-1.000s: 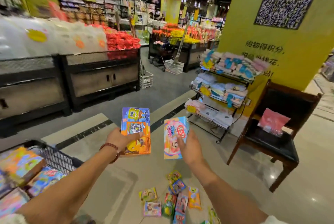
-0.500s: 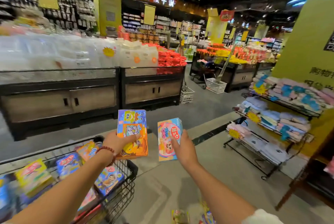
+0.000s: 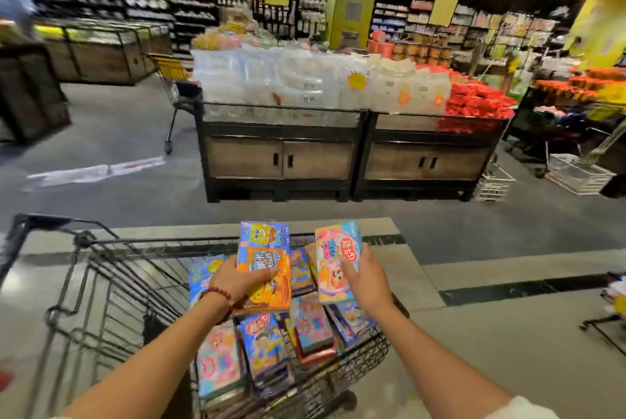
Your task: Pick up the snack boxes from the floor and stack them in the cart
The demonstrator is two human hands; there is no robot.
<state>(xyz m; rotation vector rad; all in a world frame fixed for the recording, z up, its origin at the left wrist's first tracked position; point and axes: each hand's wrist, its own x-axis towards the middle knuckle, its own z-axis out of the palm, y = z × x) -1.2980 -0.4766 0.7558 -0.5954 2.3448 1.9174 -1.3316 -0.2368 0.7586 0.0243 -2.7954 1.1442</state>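
Item one: orange-and-blue box (image 3: 264, 266), cartoon print, upright and facing us, gripped at its left edge by our left hand (image 3: 237, 280) above the cart (image 3: 101, 269).

Item two: pink-and-blue box (image 3: 335, 261), upright, tilted slightly right, gripped at its right edge by our right hand (image 3: 367, 278), just beside item one but apart from it.

Item three: the black wire cart, with our stacked boxes (image 3: 264, 351) lying flat in rows at its right end, directly beneath both held boxes.

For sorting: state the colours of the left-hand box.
Blue top, orange bottom, head view.
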